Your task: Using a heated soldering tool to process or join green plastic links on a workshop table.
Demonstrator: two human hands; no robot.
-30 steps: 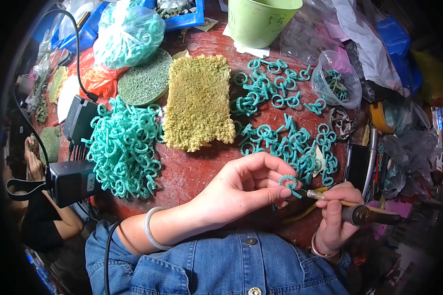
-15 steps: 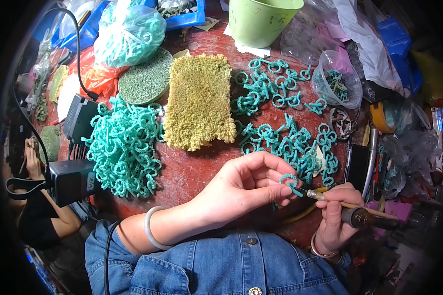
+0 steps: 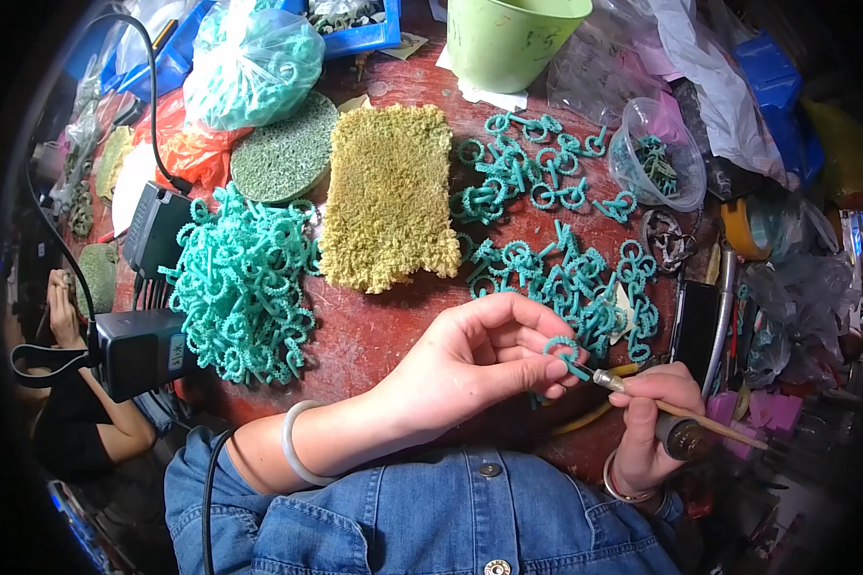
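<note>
My left hand (image 3: 479,362) pinches a small turquoise ring (image 3: 559,347) with a short stem and a beaded edge between thumb and fingers. My right hand (image 3: 654,412) grips a thin wooden-handled tool (image 3: 714,425) with a metal collar; its fine tip meets or nearly meets the ring's stem. A dark, thick cylinder (image 3: 687,439) also sits in the right hand, partly hidden by the fingers. Just beyond the hands lies a loose spread of similar turquoise rings (image 3: 585,278). Another group of rings (image 3: 494,182) is farther back, and a dense heap (image 3: 240,287) rises to the left.
A yellow, rough sponge-like slab (image 3: 388,196) lies mid-table beside a round green pad (image 3: 283,149). Behind stand a light green bucket (image 3: 508,43) and a bag of turquoise pieces (image 3: 254,72). A clear tub (image 3: 686,187) is at right. Black power adapters (image 3: 142,353) and cables occupy the left.
The wooden tool has shifted slightly left along the ring's stem. My right hand has turned a little, and the dark cylinder now points its end more toward the camera. The left hand is nearly still.
</note>
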